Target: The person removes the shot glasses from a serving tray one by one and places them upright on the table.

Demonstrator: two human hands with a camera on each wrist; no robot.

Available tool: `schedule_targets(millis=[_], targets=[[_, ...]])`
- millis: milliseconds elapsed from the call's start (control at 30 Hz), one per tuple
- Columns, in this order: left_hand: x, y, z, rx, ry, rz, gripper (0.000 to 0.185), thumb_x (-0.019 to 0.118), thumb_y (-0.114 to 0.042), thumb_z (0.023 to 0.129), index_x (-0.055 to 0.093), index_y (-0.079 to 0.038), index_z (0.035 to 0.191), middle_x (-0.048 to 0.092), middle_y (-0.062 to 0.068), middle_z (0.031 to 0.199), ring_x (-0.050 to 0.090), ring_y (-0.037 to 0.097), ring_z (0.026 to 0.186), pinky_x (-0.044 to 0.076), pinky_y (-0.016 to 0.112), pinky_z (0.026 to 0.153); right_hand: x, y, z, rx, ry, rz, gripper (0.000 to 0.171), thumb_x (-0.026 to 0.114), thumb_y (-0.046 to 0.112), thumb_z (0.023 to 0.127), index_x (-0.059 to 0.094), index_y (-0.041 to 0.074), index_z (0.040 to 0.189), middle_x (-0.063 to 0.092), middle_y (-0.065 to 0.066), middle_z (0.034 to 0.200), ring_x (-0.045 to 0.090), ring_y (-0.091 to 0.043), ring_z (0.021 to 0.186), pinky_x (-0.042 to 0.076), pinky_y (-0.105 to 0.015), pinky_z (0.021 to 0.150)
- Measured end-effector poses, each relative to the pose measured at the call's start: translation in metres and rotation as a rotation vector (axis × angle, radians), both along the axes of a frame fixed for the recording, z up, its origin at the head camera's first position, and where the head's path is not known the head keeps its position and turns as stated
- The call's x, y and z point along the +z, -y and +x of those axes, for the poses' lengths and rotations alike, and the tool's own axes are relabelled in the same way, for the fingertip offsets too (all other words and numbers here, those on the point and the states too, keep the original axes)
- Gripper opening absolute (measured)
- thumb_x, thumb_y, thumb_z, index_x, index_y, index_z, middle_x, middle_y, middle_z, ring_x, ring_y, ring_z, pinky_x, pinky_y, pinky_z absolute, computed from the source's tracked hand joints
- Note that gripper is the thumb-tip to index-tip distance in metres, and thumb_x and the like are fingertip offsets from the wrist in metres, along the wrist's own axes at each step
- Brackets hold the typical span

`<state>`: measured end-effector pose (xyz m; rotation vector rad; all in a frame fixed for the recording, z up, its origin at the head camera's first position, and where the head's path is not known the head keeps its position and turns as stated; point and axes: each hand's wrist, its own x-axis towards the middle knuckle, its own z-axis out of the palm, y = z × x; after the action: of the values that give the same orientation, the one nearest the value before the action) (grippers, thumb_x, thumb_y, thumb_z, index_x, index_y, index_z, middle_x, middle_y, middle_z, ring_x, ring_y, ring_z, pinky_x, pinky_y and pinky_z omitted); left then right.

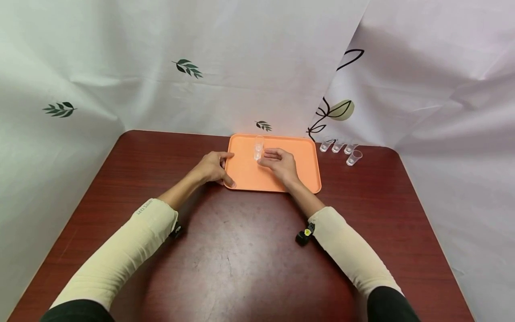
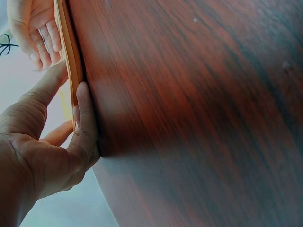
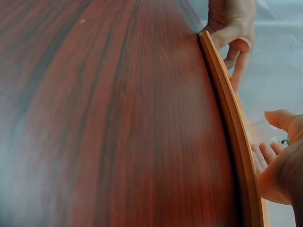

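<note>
An orange tray (image 1: pixel 245 172) lies at the far side of the dark red wooden table. My left hand (image 1: pixel 212 167) grips the tray's left edge near its front corner, thumb on the rim. On the tray's back left part stands clear plastic ware (image 1: pixel 258 147); whether it is one small cup or two, one behind the other, I cannot tell. Just right of it, my right hand (image 1: pixel 280 164) is held over the tray, with fingers and thumb extended and apart. The right wrist view shows no cup between that thumb and the fingers.
Several small clear cups (image 1: pixel 338 146) stand on the table right of the tray, one of them (image 1: pixel 354 157) nearer the front. White cloth with leaf prints (image 1: pixel 263 125) hangs behind the table (image 1: pixel 225 250) and along both sides.
</note>
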<state>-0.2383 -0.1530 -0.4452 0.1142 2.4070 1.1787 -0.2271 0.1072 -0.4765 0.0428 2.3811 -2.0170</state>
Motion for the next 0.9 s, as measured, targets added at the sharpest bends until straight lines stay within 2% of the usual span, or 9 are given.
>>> schedule_targets(millis=[200,233,433,467,900], targets=[[0.001,0.0,-0.001,-0.003,0.003,-0.002,0.116,0.107,0.001,0.069,0.051,-0.01,0.17,0.052,0.007,0.094,0.064,0.013,0.058,0.066,0.028,0.058,-0.002,0.012,-0.003,-0.039,-0.026,-0.009,0.05,0.094,0.009,0.091,0.077,-0.002,0.137,0.079,-0.024,0.132,0.078,-0.036,0.123,0.067,-0.036,0.105],[-0.007,0.004,-0.006,-0.014,0.0,0.023,0.118,0.108,0.0,0.067,0.053,-0.011,0.17,0.052,0.006,0.093,0.063,0.011,0.057,0.064,0.027,0.057,-0.002,0.014,-0.004,-0.045,-0.03,-0.011,0.051,0.094,0.009,0.09,0.077,-0.002,0.136,0.079,-0.024,0.132,0.078,-0.037,0.123,0.067,-0.037,0.106],[-0.007,0.003,-0.006,-0.005,0.013,0.007,0.117,0.109,-0.002,0.068,0.053,-0.013,0.17,0.052,0.006,0.095,0.064,0.012,0.057,0.064,0.026,0.057,-0.002,0.021,-0.006,-0.088,-0.054,-0.009,0.052,0.096,0.01,0.088,0.077,-0.002,0.135,0.08,-0.024,0.13,0.078,-0.037,0.122,0.067,-0.042,0.108],[0.002,0.0,-0.001,0.005,0.019,-0.023,0.116,0.107,-0.001,0.07,0.051,-0.012,0.171,0.052,0.008,0.097,0.066,0.013,0.058,0.066,0.028,0.059,-0.002,0.023,-0.007,-0.093,-0.059,-0.009,0.052,0.096,0.011,0.088,0.077,-0.002,0.135,0.08,-0.024,0.13,0.078,-0.037,0.122,0.066,-0.043,0.108],[0.001,-0.001,-0.003,0.012,0.037,-0.025,0.116,0.108,-0.002,0.068,0.053,-0.013,0.17,0.051,0.007,0.098,0.063,0.014,0.062,0.068,0.031,0.061,-0.004,0.03,-0.008,-0.115,-0.091,-0.006,0.041,0.094,0.012,0.092,0.08,0.0,0.128,0.08,-0.022,0.127,0.078,-0.035,0.12,0.066,-0.041,0.107]])
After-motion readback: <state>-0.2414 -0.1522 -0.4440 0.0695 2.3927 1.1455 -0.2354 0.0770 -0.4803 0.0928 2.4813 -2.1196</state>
